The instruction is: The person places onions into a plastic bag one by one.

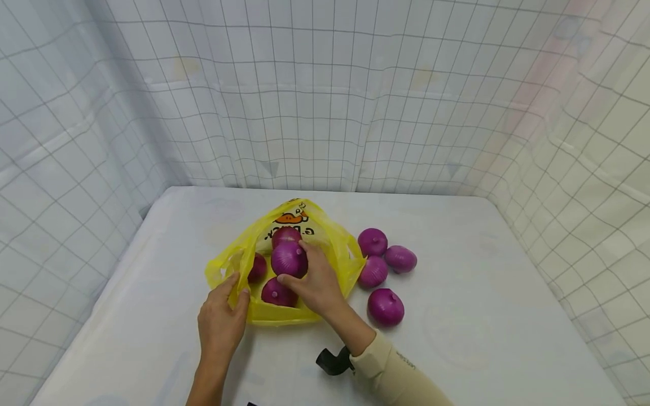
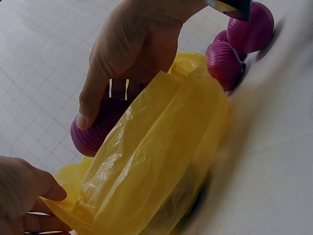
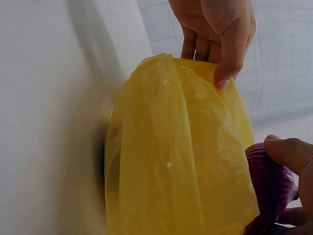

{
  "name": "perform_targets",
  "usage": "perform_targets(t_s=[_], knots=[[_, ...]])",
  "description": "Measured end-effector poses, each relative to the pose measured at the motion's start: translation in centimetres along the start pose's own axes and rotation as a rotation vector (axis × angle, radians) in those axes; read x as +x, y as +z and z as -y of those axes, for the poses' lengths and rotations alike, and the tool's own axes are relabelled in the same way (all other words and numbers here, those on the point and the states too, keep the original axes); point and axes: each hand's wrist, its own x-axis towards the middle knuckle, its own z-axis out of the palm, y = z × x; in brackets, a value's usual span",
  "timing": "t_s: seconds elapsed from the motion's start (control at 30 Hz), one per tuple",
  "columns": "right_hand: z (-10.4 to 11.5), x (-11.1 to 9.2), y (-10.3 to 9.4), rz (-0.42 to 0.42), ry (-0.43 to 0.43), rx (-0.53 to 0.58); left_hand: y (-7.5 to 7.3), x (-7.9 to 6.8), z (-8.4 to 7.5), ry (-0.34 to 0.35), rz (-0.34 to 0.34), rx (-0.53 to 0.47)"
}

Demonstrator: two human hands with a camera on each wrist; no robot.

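Observation:
A yellow plastic bag (image 1: 276, 317) with a duck print lies on the table, its mouth spread wide. My left hand (image 1: 222, 318) pinches the bag's left rim between thumb and fingers, as the right wrist view also shows. At the bag's mouth my right hand (image 1: 320, 282) grips a purple onion (image 1: 288, 259), thumb on the near side and fingers on the far side. Inside the bag sit more onions: one behind (image 1: 285, 234), one at the left (image 1: 257, 268) and one in front (image 1: 278, 293). In the left wrist view the held onion (image 2: 90, 134) is partly hidden by the bag.
Several purple onions (image 1: 386, 307) lie on the white table (image 1: 457, 338) right of the bag, the nearest touching its edge in this view. A black curved object (image 1: 332, 362) lies by the right sleeve. White gridded curtains (image 1: 325, 113) enclose the table's back and sides.

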Motion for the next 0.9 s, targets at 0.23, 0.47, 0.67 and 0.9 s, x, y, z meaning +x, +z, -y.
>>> perform_targets(t_s=[0.23, 0.47, 0.67, 0.9], knots=[[-0.22, -0.03, 0.41, 0.013, 0.016, -0.051, -0.12, 0.06, -0.19, -0.006, 0.01, 0.011], [-0.35, -0.1, 0.54, 0.028, 0.034, -0.065, -0.16, 0.08, -0.25, -0.008, 0.006, 0.017], [-0.66, -0.07, 0.67, 0.04, 0.048, -0.074, -0.17, 0.09, -0.39, -0.029, 0.029, 0.013], [-0.78, -0.11, 0.64, 0.039, 0.038, -0.081, -0.16, 0.05, -0.36, -0.008, 0.015, 0.014]])
